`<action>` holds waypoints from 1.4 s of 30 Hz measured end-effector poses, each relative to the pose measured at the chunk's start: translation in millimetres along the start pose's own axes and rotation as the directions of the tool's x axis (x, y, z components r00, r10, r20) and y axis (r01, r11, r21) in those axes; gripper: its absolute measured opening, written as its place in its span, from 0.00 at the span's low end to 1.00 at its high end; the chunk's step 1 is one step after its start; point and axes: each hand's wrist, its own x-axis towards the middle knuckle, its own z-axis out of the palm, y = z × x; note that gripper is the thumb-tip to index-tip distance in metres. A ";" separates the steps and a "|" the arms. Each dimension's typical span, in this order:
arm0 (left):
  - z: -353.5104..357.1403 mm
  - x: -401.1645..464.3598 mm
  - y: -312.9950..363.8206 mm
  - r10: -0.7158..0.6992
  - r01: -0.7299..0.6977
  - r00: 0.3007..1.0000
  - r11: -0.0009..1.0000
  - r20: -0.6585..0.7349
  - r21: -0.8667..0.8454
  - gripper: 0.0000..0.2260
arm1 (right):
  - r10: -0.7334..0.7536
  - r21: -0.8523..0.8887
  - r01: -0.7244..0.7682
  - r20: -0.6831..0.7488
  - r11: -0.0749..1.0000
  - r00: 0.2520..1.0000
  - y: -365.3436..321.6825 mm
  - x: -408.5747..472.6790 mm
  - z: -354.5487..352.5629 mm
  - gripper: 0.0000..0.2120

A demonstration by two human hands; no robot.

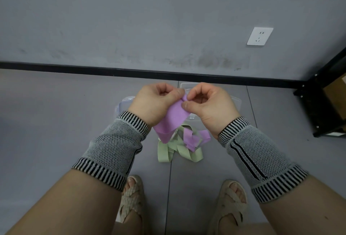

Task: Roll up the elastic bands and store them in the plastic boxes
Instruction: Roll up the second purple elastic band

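Evidently the rolling step has just opened on one band: the left hand [155, 101] and the right hand [207, 103] are both curled nearly closed, thumbs and forefingers pinching the top end of a flat lilac elastic band [171, 120], held up in the air in front of the person. From the pinch the lilac strip hangs down between the wrists, and its lower loop trails onto the loose heap on the grey floor [56, 122]. That heap lies just this side of the hands and holds pale green elastic bands [178, 150] tangled with more lilac strip [194, 138]; I judge at least two green lengths and one or two lilac ones, but the tangle does not allow a sure count. Behind and under the hands sit clear plastic boxes [236, 101] with rounded corners; two outlines seem to show, one to the left and one to the right, mostly hidden, and I cannot tell whether they are open or what they hold. Next, the fingers probably need to turn the pinched end over on itself and keep the strip flat and taut while winding, so the roll stays tight enough to fit a box. Both wrists wear grey knitted sleeves [112, 146] with striped cuffs.
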 end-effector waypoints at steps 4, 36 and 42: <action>-3.2 -0.8 0.8 0.015 -0.015 1.000 1.000 0.012 -0.017 0.05 | 0.045 0.075 -0.045 0.002 0.996 0.999 2.0 1.3 -1.8 0.13; -2.4 -6.0 4.0 0.051 -0.052 0.999 0.994 -0.012 -0.095 0.07 | 0.076 0.049 -0.075 -0.019 0.996 0.997 -3.2 0.8 -11.3 0.05; 4.6 -3.9 0.8 -0.004 0.000 1.000 0.993 -0.027 -0.118 0.03 | 0.243 0.391 -0.175 -0.131 0.904 0.961 -5.3 5.8 -11.6 0.08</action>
